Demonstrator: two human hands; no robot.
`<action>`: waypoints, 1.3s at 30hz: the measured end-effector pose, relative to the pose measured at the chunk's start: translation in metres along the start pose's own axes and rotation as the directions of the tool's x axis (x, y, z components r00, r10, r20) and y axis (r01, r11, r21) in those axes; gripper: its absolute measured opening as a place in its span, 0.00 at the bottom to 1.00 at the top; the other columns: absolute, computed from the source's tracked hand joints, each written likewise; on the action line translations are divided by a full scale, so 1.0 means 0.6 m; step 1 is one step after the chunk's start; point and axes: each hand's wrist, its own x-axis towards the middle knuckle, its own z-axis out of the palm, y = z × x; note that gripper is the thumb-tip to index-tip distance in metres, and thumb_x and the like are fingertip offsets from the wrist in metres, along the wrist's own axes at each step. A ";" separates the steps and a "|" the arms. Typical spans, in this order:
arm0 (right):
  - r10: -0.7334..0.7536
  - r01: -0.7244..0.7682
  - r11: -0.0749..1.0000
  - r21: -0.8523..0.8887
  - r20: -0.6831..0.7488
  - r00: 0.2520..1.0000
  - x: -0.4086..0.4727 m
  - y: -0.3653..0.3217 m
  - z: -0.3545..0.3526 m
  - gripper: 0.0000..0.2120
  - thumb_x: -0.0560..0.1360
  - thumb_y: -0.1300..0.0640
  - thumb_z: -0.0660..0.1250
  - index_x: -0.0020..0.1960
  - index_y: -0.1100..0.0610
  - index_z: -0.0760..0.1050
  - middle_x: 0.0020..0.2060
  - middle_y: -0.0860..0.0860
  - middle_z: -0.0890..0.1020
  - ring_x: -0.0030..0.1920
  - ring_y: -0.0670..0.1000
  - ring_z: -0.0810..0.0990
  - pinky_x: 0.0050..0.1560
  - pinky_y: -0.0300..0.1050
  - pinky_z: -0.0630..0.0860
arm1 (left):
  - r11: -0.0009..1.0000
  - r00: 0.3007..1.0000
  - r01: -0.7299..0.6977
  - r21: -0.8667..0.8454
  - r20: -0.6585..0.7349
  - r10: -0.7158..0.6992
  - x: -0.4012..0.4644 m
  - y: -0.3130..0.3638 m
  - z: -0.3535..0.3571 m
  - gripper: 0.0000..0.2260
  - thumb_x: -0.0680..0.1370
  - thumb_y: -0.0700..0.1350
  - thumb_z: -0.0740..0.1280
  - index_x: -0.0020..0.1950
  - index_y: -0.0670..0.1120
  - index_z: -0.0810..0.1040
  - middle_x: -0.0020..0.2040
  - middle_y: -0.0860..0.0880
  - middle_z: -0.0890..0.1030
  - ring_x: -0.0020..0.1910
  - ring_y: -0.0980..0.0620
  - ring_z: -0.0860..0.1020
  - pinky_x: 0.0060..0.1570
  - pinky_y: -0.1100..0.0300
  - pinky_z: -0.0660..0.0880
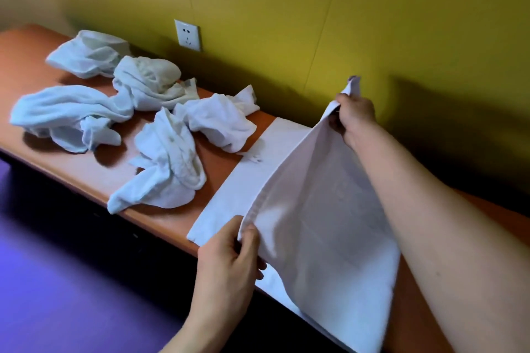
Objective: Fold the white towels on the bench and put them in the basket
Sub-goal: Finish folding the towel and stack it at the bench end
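Note:
A white towel [324,209] lies spread on the orange bench [94,169], with its right half lifted and partly turned over the left half. My left hand [229,261] pinches the raised edge at the near corner. My right hand [354,117] grips the far corner, held up near the wall. Several crumpled white towels [166,163] lie in a loose heap on the bench to the left. No basket is in view.
A yellow wall [344,8] with a white power socket [187,34] runs right behind the bench. A purple floor [71,281] lies in front of the bench's near edge.

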 end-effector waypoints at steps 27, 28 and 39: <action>-0.046 -0.073 0.759 -0.647 -0.165 0.985 -0.414 0.340 -0.293 0.16 0.73 0.43 0.71 0.46 0.51 0.67 0.39 0.51 0.78 0.44 0.61 0.79 0.44 0.52 0.74 | 0.734 0.986 0.044 0.678 -0.146 0.077 0.114 -0.180 -0.084 0.22 0.75 0.50 0.74 0.62 0.39 0.74 0.57 0.36 0.76 0.56 0.33 0.72 0.60 0.40 0.68; 0.000 -0.132 0.714 -0.688 -0.188 0.982 -0.433 0.343 -0.297 0.18 0.73 0.39 0.69 0.45 0.51 0.68 0.41 0.52 0.78 0.46 0.61 0.78 0.45 0.52 0.73 | 0.748 0.992 0.061 0.661 -0.125 0.029 0.118 -0.174 -0.083 0.22 0.75 0.50 0.74 0.62 0.39 0.74 0.56 0.36 0.77 0.57 0.33 0.73 0.61 0.41 0.69; 0.107 -0.211 0.834 -0.509 -0.226 0.968 -0.488 0.316 -0.331 0.07 0.82 0.52 0.60 0.51 0.56 0.71 0.47 0.54 0.80 0.39 0.58 0.83 0.43 0.48 0.73 | 0.890 0.988 0.157 0.428 -0.077 -0.137 0.076 -0.115 -0.059 0.11 0.79 0.46 0.67 0.56 0.40 0.74 0.52 0.39 0.80 0.55 0.37 0.78 0.54 0.48 0.72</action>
